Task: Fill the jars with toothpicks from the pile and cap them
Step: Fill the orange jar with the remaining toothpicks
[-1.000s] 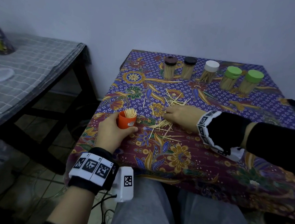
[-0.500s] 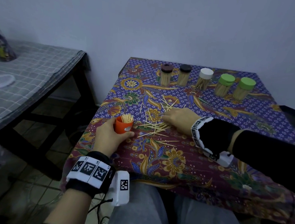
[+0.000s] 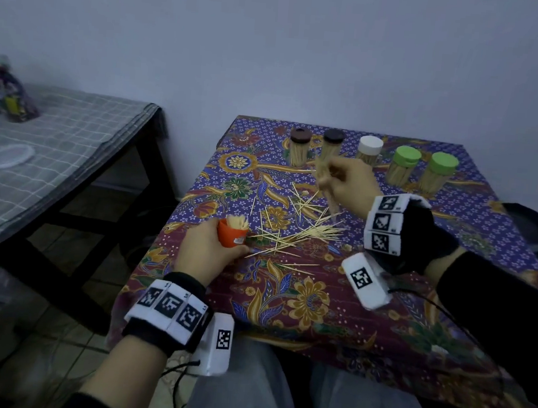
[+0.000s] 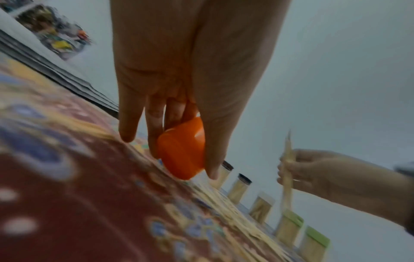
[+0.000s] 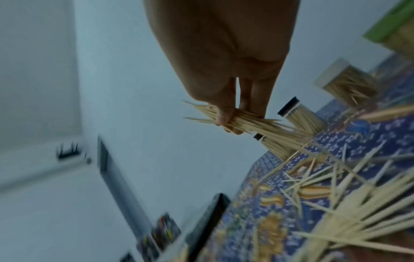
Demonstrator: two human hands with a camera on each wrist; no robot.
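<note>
The left hand (image 3: 205, 250) is gripping the orange jar (image 3: 232, 233) on the worktop (image 3: 301, 304), toothpicks already bristling from its open mouth. Just right of it, the toothpick pile (image 3: 298, 226) is lying scattered. Above that, the right hand (image 3: 350, 185) is pinching a toothpick bundle (image 3: 325, 182). Beyond it, five capped jars (image 3: 368, 152) are standing filled; this one is awaiting more toothpicks and its cap

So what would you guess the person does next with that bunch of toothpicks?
Probably carry the bunch over to the orange jar and drop it in, points lined up. The right hand pinches the bunch above the loose pile, while the left hand holds the orange jar, uncapped and partly filled, on the table.
</note>
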